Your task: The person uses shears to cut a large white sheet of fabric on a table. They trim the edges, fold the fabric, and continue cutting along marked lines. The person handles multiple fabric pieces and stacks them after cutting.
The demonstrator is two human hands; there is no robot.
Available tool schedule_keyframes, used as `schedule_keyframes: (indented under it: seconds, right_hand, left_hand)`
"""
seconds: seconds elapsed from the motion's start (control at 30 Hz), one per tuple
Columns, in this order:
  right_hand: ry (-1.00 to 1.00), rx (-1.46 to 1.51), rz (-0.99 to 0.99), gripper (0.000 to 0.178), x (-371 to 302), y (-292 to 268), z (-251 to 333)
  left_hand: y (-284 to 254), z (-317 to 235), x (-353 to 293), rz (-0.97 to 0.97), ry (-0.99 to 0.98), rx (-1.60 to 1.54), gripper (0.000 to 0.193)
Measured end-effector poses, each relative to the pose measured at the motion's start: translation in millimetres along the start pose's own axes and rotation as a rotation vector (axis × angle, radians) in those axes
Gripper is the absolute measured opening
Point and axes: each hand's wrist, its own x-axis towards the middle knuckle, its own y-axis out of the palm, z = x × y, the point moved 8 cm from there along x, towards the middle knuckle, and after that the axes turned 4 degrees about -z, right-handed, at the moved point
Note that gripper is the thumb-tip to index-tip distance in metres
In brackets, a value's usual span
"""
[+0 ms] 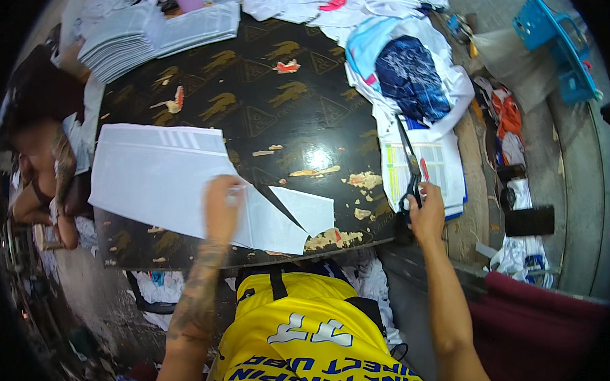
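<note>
A large white cut panel (159, 170) with pale stripes near its far edge lies flat on the dark table; I cannot tell if it is cloth or paper. My left hand (223, 210) is over the panel's right part, its fingers smeared by motion. A narrow dark gap separates part of the panel from a smaller white flap (309, 207) on the right. My right hand (427, 210) grips black-handled scissors (412, 165) by the handles. Their blades point away from me, above a printed sheet with a coloured table (433, 162).
The dark patterned table (245, 97) has chipped, bare patches. Stacked white panels (121, 45) stand at the far left, white and blue cloth (409, 78) at the far right. A blue plastic basket (545, 26) is beyond the right side. Another person (58, 162) sits at the left.
</note>
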Motion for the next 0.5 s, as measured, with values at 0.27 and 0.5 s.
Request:
schedule_keyframes:
  seconds: [0.27,0.5]
  right_hand:
    - [-0.608,0.321,0.490,0.021,-27.6,155.5,231.6]
    - [-0.336,0.458,0.629,0.008,13.2,126.7,223.9]
  left_hand:
    - [-23.1,107.4,-90.5,-0.132,-0.111,0.442,0.033]
    - [40.1,-37.0,-87.2,0.429,0.069,-0.334,0.042]
